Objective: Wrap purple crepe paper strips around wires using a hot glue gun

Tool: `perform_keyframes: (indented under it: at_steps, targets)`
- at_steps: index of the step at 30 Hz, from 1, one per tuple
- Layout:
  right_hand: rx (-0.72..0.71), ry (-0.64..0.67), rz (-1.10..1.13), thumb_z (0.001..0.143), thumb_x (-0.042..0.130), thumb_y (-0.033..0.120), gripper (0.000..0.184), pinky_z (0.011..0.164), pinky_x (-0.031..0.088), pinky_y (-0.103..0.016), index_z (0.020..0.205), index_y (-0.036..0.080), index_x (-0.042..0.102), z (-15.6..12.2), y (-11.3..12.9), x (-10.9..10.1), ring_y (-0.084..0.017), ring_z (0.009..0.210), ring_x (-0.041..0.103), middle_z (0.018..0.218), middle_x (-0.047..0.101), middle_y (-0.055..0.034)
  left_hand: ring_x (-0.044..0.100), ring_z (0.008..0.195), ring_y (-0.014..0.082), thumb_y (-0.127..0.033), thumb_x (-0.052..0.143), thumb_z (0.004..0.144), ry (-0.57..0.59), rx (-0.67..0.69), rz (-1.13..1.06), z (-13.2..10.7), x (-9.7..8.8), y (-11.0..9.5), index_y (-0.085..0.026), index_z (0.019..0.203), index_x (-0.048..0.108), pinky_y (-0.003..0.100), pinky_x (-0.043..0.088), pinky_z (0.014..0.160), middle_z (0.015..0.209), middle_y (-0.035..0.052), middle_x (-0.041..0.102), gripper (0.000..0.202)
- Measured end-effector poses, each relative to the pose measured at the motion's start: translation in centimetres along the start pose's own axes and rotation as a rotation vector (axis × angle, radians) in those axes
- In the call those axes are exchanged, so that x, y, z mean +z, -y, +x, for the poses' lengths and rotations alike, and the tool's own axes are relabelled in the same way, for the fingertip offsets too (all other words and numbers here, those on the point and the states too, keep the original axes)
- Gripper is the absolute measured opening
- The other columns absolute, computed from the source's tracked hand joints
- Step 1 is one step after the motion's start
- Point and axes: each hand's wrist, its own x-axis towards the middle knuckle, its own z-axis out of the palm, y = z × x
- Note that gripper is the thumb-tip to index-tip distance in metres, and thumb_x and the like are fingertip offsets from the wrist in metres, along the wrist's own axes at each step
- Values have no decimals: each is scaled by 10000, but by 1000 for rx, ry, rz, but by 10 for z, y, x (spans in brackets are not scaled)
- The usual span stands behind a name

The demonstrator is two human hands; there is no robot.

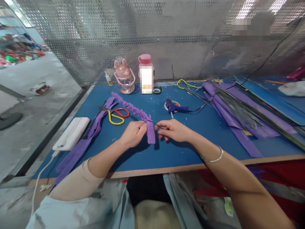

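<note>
A ruffled purple crepe-paper strip runs up and to the left from my left hand. That hand is closed, its thumb and fingers pinching the strip near its lower end, where a flat tail hangs down over the blue tabletop. From the same spot a thin dark wire sticks out to the right. My right hand is closed at the wire's end, thumb and forefinger pinching it. Scissors with one red and one yellow handle lie beyond my left hand.
Purple paper and a white power bank lie at left. A blue glue gun rests ahead, with green tape behind it. Two bottles, one pink-lidded, stand near the mesh panel. Purple sheets and stems spread at right.
</note>
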Motion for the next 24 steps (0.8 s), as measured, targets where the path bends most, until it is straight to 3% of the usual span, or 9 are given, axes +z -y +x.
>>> perform_keyframes:
  at_steps: [2, 4, 6, 8, 11, 14, 17, 20, 24]
  targets:
    - [2, -19, -197, 868, 571, 321, 230, 507, 433, -225, 1018, 170, 657, -4, 2, -9, -98, 480, 570, 669, 672, 3, 459, 472, 115, -190, 439, 805, 202, -51, 81, 1, -17, -1, -165, 491, 567, 252, 326, 508, 467, -7, 515, 341]
    - [-19, -72, -421, 805, 671, 422, 328, 538, 411, -240, 1028, 183, 698, -10, 5, -18, -123, 543, 593, 692, 691, -12, 440, 450, 106, -161, 409, 764, 229, 3, 0, 2, -31, -2, -173, 437, 498, 248, 318, 493, 440, -12, 482, 339]
    - [-35, -209, -587, 724, 741, 511, 435, 582, 410, -260, 1032, 205, 719, -15, 6, -28, -150, 616, 611, 763, 715, -27, 427, 443, 104, -156, 384, 768, 90, 81, -55, 3, -37, -2, -179, 413, 453, 249, 322, 490, 424, -8, 453, 363]
    - [-26, -404, -655, 779, 681, 531, 418, 628, 438, -286, 1044, 210, 718, -17, 0, -42, -169, 656, 626, 828, 726, -42, 453, 468, 111, -172, 396, 806, -107, 126, -2, 4, -35, 2, -175, 453, 502, 252, 348, 507, 461, 1, 492, 368]
    - [-11, -636, -804, 898, 525, 406, 348, 764, 493, -372, 1098, 176, 694, -14, -25, -71, -248, 864, 666, 995, 726, -102, 613, 728, 176, -227, 491, 854, -225, 176, 242, 9, -23, 16, -140, 785, 699, 292, 469, 700, 770, 65, 685, 237]
    - [6, -558, -982, 830, 532, 224, 489, 1006, 422, -496, 1306, 116, 565, -4, -58, -95, -339, 1269, 506, 1358, 568, -177, 565, 1162, 266, -209, 474, 890, -58, 263, 409, 18, -8, 38, -144, 1134, 682, 429, 412, 1021, 1203, 131, 658, 328]
    - [45, -438, -979, 803, 534, 181, 603, 1055, 397, -511, 1400, 125, 467, 7, -80, -105, -328, 1308, 473, 1428, 506, -164, 423, 1343, 296, -187, 429, 923, 82, 243, 471, 25, 2, 53, -223, 1214, 653, 551, 299, 1105, 1386, 98, 557, 368]
    - [28, -428, -970, 837, 545, 232, 543, 1058, 411, -462, 1361, 95, 505, 13, -87, -105, -311, 1251, 513, 1349, 556, -179, 497, 1257, 287, -176, 464, 927, 123, 225, 499, 29, 7, 57, -267, 1203, 656, 579, 293, 1085, 1310, 82, 614, 349]
    - [43, -455, -953, 872, 538, 277, 473, 1019, 441, -439, 1311, 102, 558, 16, -87, -101, -296, 1164, 554, 1228, 585, -175, 574, 1033, 248, -218, 556, 910, 77, 293, 576, 31, 9, 59, -215, 1123, 697, 454, 412, 968, 1078, 94, 675, 255]
